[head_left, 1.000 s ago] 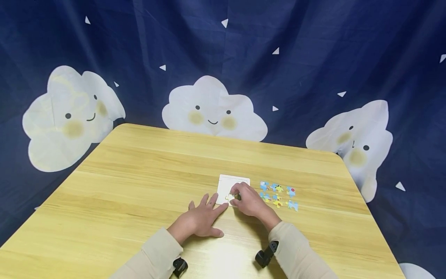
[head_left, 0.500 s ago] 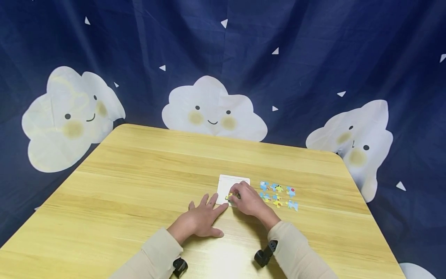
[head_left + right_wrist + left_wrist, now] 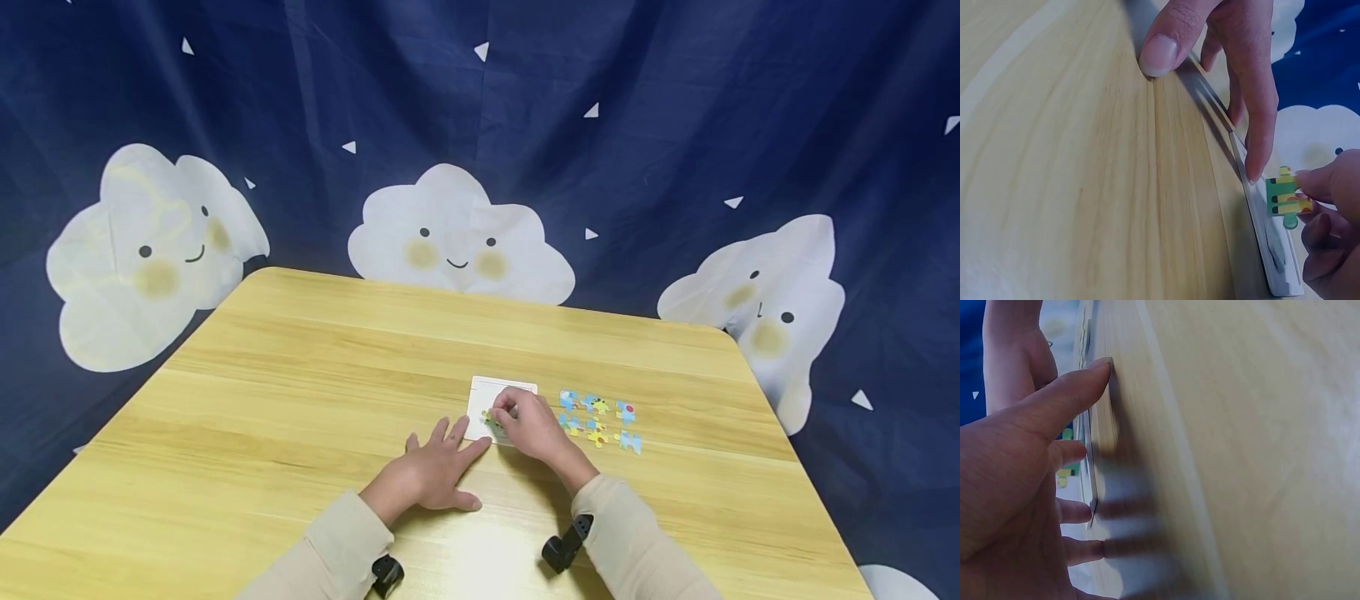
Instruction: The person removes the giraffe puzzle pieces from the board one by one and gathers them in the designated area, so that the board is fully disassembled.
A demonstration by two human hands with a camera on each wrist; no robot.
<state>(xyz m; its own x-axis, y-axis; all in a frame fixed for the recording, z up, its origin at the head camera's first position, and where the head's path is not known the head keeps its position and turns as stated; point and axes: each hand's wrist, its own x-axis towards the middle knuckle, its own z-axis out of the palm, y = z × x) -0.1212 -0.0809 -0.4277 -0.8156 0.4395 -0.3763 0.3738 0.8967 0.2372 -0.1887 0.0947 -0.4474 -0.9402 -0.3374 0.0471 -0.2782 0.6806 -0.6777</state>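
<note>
A white puzzle tray (image 3: 482, 397) lies on the table. My right hand (image 3: 531, 425) is over it and pinches a jigsaw piece (image 3: 1282, 199) between thumb and fingers. Green with yellow and dark marks, the piece is tilted up above the tray in the right wrist view. My left hand (image 3: 433, 473) is spread beside the tray's near left corner. Its fingertips touch the tray's edge, and its thumb points right, low over the wood. Part of the tray is hidden under the right hand.
Several loose jigsaw pieces (image 3: 597, 404), blue and yellow, lie in two rows just right of the tray. The wooden table (image 3: 300, 375) reaches back to a dark blue curtain (image 3: 420, 83) with smiling clouds.
The pinched piece has turned and shifted slightly left over the tray, with its coloured side showing more. My right hand moved a little left with it. The left hand has stayed put.
</note>
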